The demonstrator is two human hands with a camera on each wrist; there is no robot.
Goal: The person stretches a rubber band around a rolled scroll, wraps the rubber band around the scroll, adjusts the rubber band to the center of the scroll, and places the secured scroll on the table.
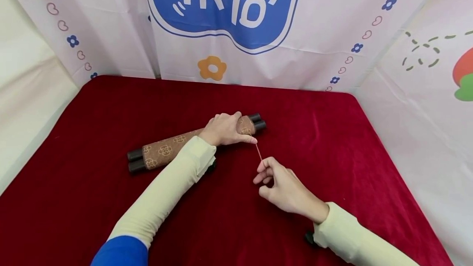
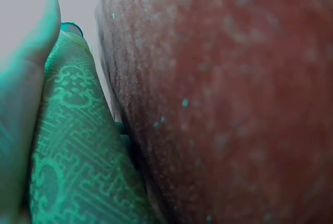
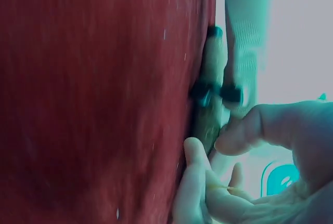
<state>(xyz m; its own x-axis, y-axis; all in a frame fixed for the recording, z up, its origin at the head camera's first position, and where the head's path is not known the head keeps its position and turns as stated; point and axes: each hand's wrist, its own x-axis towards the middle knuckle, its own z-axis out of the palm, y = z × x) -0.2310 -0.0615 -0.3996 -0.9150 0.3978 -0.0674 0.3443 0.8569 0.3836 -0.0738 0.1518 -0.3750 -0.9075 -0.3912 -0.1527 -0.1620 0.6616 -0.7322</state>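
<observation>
A rolled scroll (image 1: 165,150) in brown brocade with gold medallions lies slantwise on the red cloth, paired black roller ends showing at both sides. Over its right part rests my left hand (image 1: 224,129), gripping it with the thumb on the near side. The left wrist view shows the patterned scroll (image 2: 83,130) beside the thumb. A thin cord (image 1: 259,152) runs taut from near the left thumb to my right hand (image 1: 286,188), whose curled fingers hold it. In the right wrist view the cord (image 3: 221,186) crosses the fingers; the thumb stands apart from the index finger.
The red velvet cloth (image 1: 111,216) covers the table. White printed curtains (image 1: 122,32) with a blue emblem rise behind and beside it. A dark strap piece (image 1: 309,238) sits under the right cuff.
</observation>
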